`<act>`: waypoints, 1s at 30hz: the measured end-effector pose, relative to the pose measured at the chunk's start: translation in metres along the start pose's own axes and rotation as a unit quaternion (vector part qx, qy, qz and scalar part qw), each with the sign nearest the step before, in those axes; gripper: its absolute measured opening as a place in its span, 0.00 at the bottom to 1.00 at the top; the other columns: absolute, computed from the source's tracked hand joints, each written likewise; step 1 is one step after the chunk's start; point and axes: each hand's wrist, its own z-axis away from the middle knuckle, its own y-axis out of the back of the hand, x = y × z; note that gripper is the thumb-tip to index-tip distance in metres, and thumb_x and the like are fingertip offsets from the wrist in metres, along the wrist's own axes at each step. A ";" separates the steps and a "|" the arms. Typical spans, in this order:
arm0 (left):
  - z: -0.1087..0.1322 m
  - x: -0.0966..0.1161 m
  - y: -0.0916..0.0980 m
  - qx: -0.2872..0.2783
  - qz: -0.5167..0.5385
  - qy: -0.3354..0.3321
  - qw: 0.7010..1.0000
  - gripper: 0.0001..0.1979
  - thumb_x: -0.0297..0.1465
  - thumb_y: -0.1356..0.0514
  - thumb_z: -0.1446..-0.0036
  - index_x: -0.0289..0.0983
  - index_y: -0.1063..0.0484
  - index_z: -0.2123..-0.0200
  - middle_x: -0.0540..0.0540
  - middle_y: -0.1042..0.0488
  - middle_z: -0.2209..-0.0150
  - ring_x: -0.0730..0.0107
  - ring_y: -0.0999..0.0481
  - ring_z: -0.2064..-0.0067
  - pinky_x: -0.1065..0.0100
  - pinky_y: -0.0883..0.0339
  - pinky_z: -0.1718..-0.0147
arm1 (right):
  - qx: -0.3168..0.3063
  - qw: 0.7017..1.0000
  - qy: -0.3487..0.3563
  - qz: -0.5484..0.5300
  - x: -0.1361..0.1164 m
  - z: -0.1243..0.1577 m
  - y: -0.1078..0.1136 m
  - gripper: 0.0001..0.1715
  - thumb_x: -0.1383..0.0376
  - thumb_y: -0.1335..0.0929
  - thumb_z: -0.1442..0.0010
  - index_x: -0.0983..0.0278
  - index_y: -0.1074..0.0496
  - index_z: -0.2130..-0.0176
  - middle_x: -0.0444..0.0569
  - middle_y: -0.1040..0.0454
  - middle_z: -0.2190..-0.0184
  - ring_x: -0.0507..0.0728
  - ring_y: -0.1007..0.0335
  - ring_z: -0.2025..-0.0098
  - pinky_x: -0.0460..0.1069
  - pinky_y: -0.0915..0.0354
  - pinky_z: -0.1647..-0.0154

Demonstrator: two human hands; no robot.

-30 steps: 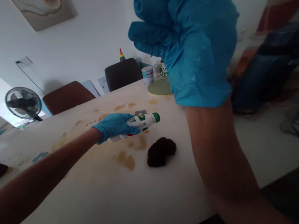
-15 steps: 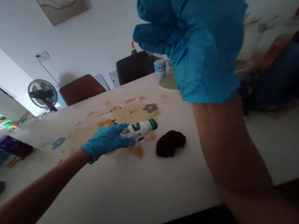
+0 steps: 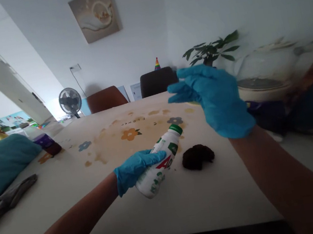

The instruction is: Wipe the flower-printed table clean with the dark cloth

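My left hand point(image 3: 137, 170), in a blue glove, is closed around a white plastic bottle point(image 3: 157, 176) with a green cap and red and green print. The bottle leans, its capped end pointing up and to the right, above the table. To its right a dark brown, crumpled clump point(image 3: 197, 156) lies on the tabletop; I cannot tell what it is made of. My right hand point(image 3: 213, 100), gloved in blue too, is raised above the table's right side. Its fingers are stretched out, with nothing visible in them.
The white table point(image 3: 149, 221) has printed flowers and brown stains or puddles. A bottle with a purple label point(image 3: 47, 144), a grey cloth point(image 3: 15, 198) and a teal cushion point(image 3: 6, 166) are at left. A glass pot point(image 3: 264, 68) stands at right. Chairs point(image 3: 106, 99) line the far edge.
The left hand has turned the bottle from nearly level to leaning upward, showing its red lettering. My right hand has dropped lower and farther from the camera, its curled fingers straightening. The view has shifted.
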 end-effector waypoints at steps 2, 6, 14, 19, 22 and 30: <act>-0.004 -0.001 0.001 -0.026 0.017 0.014 0.999 0.44 0.60 0.22 0.60 0.33 0.22 0.49 0.37 0.19 0.57 0.61 0.19 0.64 0.61 0.25 0.65 | 0.004 1.000 -0.018 0.022 0.007 0.011 0.012 0.10 0.65 0.29 0.29 0.56 0.14 0.55 0.47 0.13 0.61 0.60 0.13 0.59 0.53 0.16 0.57; -0.013 0.004 0.000 -0.027 0.017 0.010 0.999 0.42 0.53 0.20 0.60 0.34 0.23 0.47 0.39 0.18 0.56 0.61 0.19 0.62 0.59 0.24 0.63 | 0.025 0.994 -0.081 0.066 0.022 0.029 0.037 0.11 0.65 0.29 0.29 0.54 0.14 0.57 0.48 0.12 0.61 0.58 0.14 0.64 0.50 0.17 0.58; -0.025 0.050 0.017 0.100 -0.174 -0.019 0.979 0.28 0.42 0.22 0.56 0.36 0.19 0.53 0.43 0.19 0.61 0.65 0.22 0.64 0.62 0.26 0.62 | 0.087 0.984 -0.143 0.066 0.059 0.048 0.070 0.06 0.55 0.25 0.37 0.52 0.19 0.60 0.48 0.13 0.63 0.65 0.14 0.63 0.67 0.18 0.47; -0.022 0.079 0.025 0.145 -0.321 0.006 0.936 0.25 0.43 0.25 0.51 0.40 0.20 0.50 0.43 0.17 0.57 0.58 0.19 0.59 0.60 0.23 0.59 | 0.087 0.977 -0.176 0.082 0.053 0.053 0.073 0.05 0.60 0.27 0.36 0.55 0.20 0.59 0.48 0.13 0.63 0.62 0.14 0.64 0.64 0.18 0.48; -0.019 0.088 0.023 0.158 -0.417 0.012 0.895 0.28 0.45 0.26 0.50 0.42 0.21 0.47 0.43 0.17 0.55 0.56 0.17 0.56 0.60 0.23 0.58 | 0.088 0.978 -0.170 0.083 0.049 0.053 0.073 0.05 0.62 0.28 0.35 0.57 0.21 0.58 0.47 0.14 0.65 0.60 0.14 0.65 0.61 0.17 0.51; -0.009 0.094 0.018 0.152 -0.586 0.036 0.796 0.34 0.51 0.29 0.49 0.45 0.23 0.41 0.43 0.17 0.49 0.55 0.18 0.52 0.59 0.24 0.51 | 0.056 0.979 -0.167 0.100 0.059 0.051 0.079 0.07 0.64 0.29 0.33 0.59 0.23 0.54 0.48 0.14 0.64 0.62 0.13 0.62 0.63 0.17 0.49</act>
